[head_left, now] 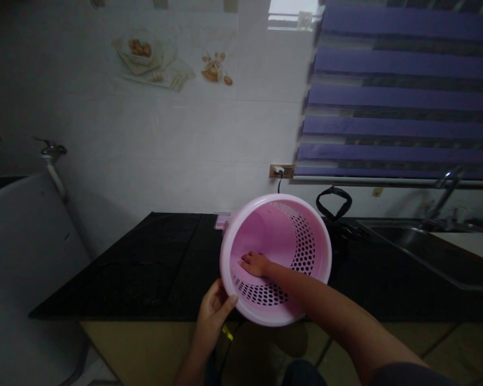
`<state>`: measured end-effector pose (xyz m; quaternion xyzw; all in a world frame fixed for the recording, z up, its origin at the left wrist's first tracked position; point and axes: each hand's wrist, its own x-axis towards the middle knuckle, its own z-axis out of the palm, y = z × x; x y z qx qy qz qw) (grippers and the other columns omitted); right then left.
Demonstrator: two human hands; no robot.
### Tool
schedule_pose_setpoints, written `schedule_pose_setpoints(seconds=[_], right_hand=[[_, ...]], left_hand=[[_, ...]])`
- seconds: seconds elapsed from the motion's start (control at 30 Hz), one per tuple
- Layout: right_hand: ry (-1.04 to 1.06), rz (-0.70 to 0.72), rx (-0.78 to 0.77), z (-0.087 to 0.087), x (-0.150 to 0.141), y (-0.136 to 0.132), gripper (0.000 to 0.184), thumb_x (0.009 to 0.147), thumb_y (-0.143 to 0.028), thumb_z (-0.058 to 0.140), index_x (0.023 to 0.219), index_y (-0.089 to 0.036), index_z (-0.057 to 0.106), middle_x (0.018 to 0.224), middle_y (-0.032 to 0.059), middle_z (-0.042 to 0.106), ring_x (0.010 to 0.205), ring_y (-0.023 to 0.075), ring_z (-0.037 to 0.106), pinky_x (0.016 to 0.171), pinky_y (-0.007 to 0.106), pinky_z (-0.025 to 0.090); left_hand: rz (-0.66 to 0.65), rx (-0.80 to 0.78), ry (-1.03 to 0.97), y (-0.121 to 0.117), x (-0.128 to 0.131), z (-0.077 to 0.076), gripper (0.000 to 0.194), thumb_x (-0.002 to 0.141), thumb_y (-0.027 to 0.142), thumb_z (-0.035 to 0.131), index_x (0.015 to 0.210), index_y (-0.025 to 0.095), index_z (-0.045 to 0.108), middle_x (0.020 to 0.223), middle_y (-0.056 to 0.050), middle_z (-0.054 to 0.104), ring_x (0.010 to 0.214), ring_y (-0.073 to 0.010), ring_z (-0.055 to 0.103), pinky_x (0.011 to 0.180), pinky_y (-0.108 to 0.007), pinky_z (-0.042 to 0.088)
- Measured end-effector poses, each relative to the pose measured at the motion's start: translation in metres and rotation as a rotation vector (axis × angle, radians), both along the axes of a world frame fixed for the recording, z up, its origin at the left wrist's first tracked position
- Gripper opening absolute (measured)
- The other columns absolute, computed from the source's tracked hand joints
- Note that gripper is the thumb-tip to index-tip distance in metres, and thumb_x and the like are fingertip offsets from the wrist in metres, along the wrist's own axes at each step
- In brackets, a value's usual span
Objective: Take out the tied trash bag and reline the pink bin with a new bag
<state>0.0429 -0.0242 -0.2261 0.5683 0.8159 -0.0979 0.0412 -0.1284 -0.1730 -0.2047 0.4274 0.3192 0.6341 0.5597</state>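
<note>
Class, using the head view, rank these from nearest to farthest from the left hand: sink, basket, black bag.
From the left hand:
1. Basket: rim gripped.
2. Black bag: right of the basket.
3. Sink: far right.

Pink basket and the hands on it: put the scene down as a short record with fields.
basket: pink, round, perforated, mouth tilted toward the camera
left hand: grips the rim at lower left, thumb on the edge
right hand: reaching inside, palm down
counter: black, beneath the basket
right of basket: steel sink
wall: plug in socket, purple blind
</note>
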Motion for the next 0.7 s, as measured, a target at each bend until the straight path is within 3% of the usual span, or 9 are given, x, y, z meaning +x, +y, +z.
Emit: schedule_pose_setpoints(seconds=[0.13, 0.3, 0.47, 0.7], right_hand=[[-0.007, 0.004, -0.004, 0.0, 0.0, 0.001, 0.06, 0.098, -0.048, 0.019, 0.135, -0.016, 0.052, 0.138, 0.0129, 0.049, 0.13, 0.0246, 0.044, 0.106, 0.045, 0.034], [-0.016, -0.018, -0.014, -0.003, 0.0, 0.003, 0.061, 0.097, -0.049, 0.02, 0.136, -0.015, 0.051, 0.137, 0.015, 0.05, 0.129, 0.0245, 0.045, 0.106, 0.045, 0.033], [0.001, -0.019, 0.007, -0.005, 0.001, 0.003, 0.06, 0.097, -0.05, 0.021, 0.135, -0.016, 0.053, 0.137, 0.0141, 0.05, 0.128, 0.0244, 0.045, 0.106, 0.045, 0.034], [0.008, -0.03, -0.007, -0.003, 0.0, 0.002, 0.06, 0.097, -0.05, 0.021, 0.135, -0.017, 0.053, 0.136, 0.0156, 0.05, 0.127, 0.0253, 0.047, 0.106, 0.046, 0.034]], left_hand=[[0.037, -0.03, -0.004, 0.0, 0.002, -0.003, 0.048, 0.059, 0.044, 0.083, 0.094, 0.014, 0.072, 0.096, -0.011, 0.075, 0.093, -0.0269, 0.068, 0.087, -0.035, 0.05], [0.057, -0.079, 0.04, 0.001, 0.002, -0.009, 0.049, 0.058, 0.048, 0.082, 0.089, 0.011, 0.074, 0.092, -0.014, 0.075, 0.09, -0.0304, 0.069, 0.084, -0.038, 0.052], [-0.031, -0.106, 0.083, 0.005, 0.0, -0.016, 0.051, 0.053, 0.053, 0.083, 0.08, 0.01, 0.075, 0.079, -0.013, 0.075, 0.084, -0.0319, 0.069, 0.079, -0.039, 0.053], [0.105, -0.176, 0.053, -0.001, 0.01, -0.025, 0.057, 0.057, 0.062, 0.078, 0.081, 0.01, 0.073, 0.077, -0.011, 0.074, 0.075, -0.0268, 0.068, 0.07, -0.035, 0.053]])
